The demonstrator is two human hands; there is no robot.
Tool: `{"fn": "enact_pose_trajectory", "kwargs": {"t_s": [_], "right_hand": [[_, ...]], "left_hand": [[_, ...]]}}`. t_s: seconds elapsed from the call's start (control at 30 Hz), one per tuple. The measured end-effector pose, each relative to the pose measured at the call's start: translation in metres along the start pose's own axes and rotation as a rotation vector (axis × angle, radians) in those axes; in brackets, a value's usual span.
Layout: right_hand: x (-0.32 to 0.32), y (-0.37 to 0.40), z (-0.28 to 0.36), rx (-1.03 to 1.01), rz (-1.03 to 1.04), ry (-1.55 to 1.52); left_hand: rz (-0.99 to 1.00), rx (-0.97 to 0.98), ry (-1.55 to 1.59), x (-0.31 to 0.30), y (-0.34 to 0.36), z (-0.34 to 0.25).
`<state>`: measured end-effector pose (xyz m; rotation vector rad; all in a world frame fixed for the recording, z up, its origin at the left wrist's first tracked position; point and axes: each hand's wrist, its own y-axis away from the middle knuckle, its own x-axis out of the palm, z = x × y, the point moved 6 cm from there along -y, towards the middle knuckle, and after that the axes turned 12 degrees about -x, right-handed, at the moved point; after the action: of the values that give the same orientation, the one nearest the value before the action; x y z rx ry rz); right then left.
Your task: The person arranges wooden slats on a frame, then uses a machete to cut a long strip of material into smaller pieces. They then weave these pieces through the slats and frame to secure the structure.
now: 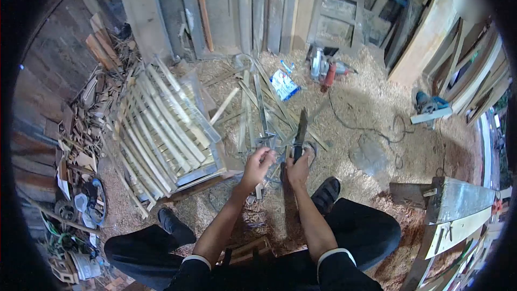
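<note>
My right hand (297, 170) grips the handle of a long dark knife (300, 129) whose blade points away from me. Just to its left, my left hand (257, 165) is closed around the near end of a thin bamboo strip (259, 108) that runs up into a loose pile of split strips (253, 113) on the sawdust floor. Both hands are close together above my feet. My black shoes (325, 194) and dark trousers frame the bottom of the view.
A rack of pale split bamboo slats (161, 129) lies at left. A red power tool (326, 70), a blue-white packet (284, 84), a blue planer (429, 106) and a cable (371, 126) lie on the sawdust. A wooden bench (458, 205) stands at right; boards lean against the back wall.
</note>
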<state>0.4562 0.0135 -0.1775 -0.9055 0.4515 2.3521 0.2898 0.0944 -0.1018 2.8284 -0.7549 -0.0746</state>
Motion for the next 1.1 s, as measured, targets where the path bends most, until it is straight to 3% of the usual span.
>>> {"fn": "enact_pose_trajectory", "kwargs": {"t_s": [0.03,0.07,0.1,0.17,0.3,0.37,0.4,0.47,0.5,0.53,0.6,0.63,0.67,0.73,0.87,0.93,0.97,1.03,1.1], "right_hand": [[-0.016,0.002,0.023,-0.057,-0.156,-0.002],[-0.021,0.001,0.028,-0.084,-0.162,-0.003],[-0.028,0.0,0.025,-0.159,-0.266,-0.059],[-0.059,0.011,0.064,-0.258,-0.412,-0.134],[-0.128,0.043,0.165,-0.288,-0.313,-0.241],[-0.147,0.048,0.194,-0.555,-0.423,-0.265],[-0.153,0.045,0.206,-0.585,-0.408,-0.273],[-0.171,0.056,0.251,-1.052,-0.456,-0.285],[-0.175,0.056,0.272,-0.945,-0.211,-0.44],[-0.183,0.06,0.287,-0.972,-0.188,-0.45],[-0.18,0.066,0.312,-1.06,-0.027,-0.138],[-0.179,0.074,0.325,-1.188,-0.05,-0.081],[-0.178,0.075,0.333,-1.215,-0.035,-0.097],[-0.157,0.082,0.342,-1.345,0.05,0.22],[-0.113,0.083,0.33,-1.384,-0.04,0.147],[-0.107,0.077,0.335,-1.3,0.108,0.146],[-0.103,0.075,0.336,-1.354,0.101,0.193],[-0.103,0.079,0.342,-1.507,0.057,0.2],[-0.095,0.074,0.337,-1.458,0.083,0.182]], "left_hand": [[-0.049,0.083,-0.046,-0.001,0.006,-0.017],[-0.101,0.167,-0.093,-0.005,0.013,-0.035],[-0.116,0.108,-0.152,-0.011,0.022,-0.05],[-0.146,0.212,-0.158,-0.024,0.042,-0.09],[-0.209,0.361,-0.177,-0.064,0.088,-0.159],[-0.255,0.409,-0.147,-0.093,0.108,-0.187],[-0.261,0.39,-0.1,-0.111,0.116,-0.198],[-0.378,0.473,-0.061,-0.152,0.132,-0.213],[-0.367,0.385,0.056,-0.171,0.141,-0.22],[-0.447,0.497,-0.053,-0.191,0.155,-0.23],[-0.501,0.476,0.019,-0.229,0.169,-0.229],[-0.534,0.484,0.016,-0.243,0.181,-0.231],[-0.621,0.488,-0.08,-0.256,0.194,-0.234],[-0.734,0.484,-0.191,-0.28,0.215,-0.231],[-0.894,0.491,-0.396,-0.319,0.232,-0.207],[-0.907,0.5,-0.132,-0.34,0.24,-0.192],[-0.864,0.5,0.085,-0.346,0.24,-0.185],[-0.876,0.464,0.126,-0.361,0.245,-0.183],[-0.928,0.44,0.125,-0.366,0.247,-0.184]]}}
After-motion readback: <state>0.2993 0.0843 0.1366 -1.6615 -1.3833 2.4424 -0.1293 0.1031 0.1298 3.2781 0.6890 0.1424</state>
